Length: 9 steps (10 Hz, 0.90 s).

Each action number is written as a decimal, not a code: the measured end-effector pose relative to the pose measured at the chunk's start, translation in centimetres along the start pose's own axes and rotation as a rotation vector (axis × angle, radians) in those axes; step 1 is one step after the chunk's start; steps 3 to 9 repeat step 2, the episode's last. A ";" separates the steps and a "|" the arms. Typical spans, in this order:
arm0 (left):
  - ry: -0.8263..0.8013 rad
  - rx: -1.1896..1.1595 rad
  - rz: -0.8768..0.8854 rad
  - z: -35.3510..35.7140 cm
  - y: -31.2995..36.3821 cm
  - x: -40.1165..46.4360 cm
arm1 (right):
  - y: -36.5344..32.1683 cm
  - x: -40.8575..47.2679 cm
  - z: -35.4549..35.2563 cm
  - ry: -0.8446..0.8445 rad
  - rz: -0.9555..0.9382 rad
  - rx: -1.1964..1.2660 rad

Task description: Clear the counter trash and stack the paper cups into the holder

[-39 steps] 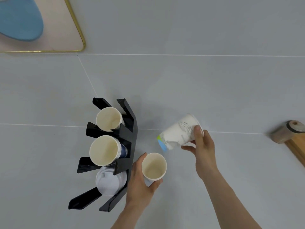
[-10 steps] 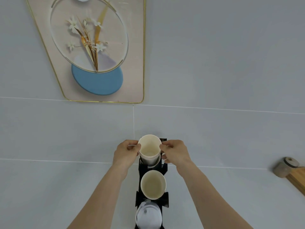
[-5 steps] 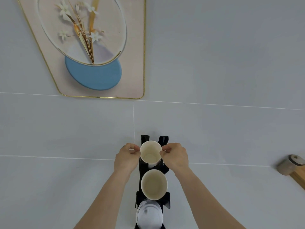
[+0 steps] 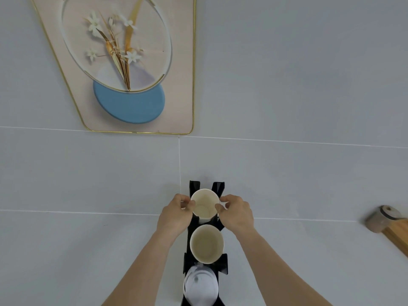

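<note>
Both hands pinch the rim of a paper cup (image 4: 204, 206) seated in the top slot of a black cup holder (image 4: 194, 228). The left hand (image 4: 175, 214) grips its left edge, the right hand (image 4: 235, 214) its right edge (cup directly between them). A second cup (image 4: 206, 244) sits just below.

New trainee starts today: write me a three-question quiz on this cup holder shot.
1. True or false: both hands touch the top paper cup.
2. What sits in the black holder below the two open cups: A) white lids, B) a spoon, C) a bottle?
3. Fill in: the framed picture hangs to the upper ____ of the holder.

Key: 1 true: left hand and right hand pinch its rim. 2 A, white lids. 3 left.
</note>
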<state>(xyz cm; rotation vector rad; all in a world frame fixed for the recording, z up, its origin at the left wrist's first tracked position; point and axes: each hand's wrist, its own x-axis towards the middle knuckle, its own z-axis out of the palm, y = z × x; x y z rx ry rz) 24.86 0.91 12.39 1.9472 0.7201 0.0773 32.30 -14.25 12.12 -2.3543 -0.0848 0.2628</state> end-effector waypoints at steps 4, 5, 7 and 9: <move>0.022 0.136 0.086 -1.5 0.1 -1.2 | -0.1 -1.9 -1.4 0.005 -0.070 -0.071; 0.022 0.136 0.086 -1.5 0.1 -1.2 | -0.1 -1.9 -1.4 0.005 -0.070 -0.071; 0.022 0.136 0.086 -1.5 0.1 -1.2 | -0.1 -1.9 -1.4 0.005 -0.070 -0.071; 0.022 0.136 0.086 -1.5 0.1 -1.2 | -0.1 -1.9 -1.4 0.005 -0.070 -0.071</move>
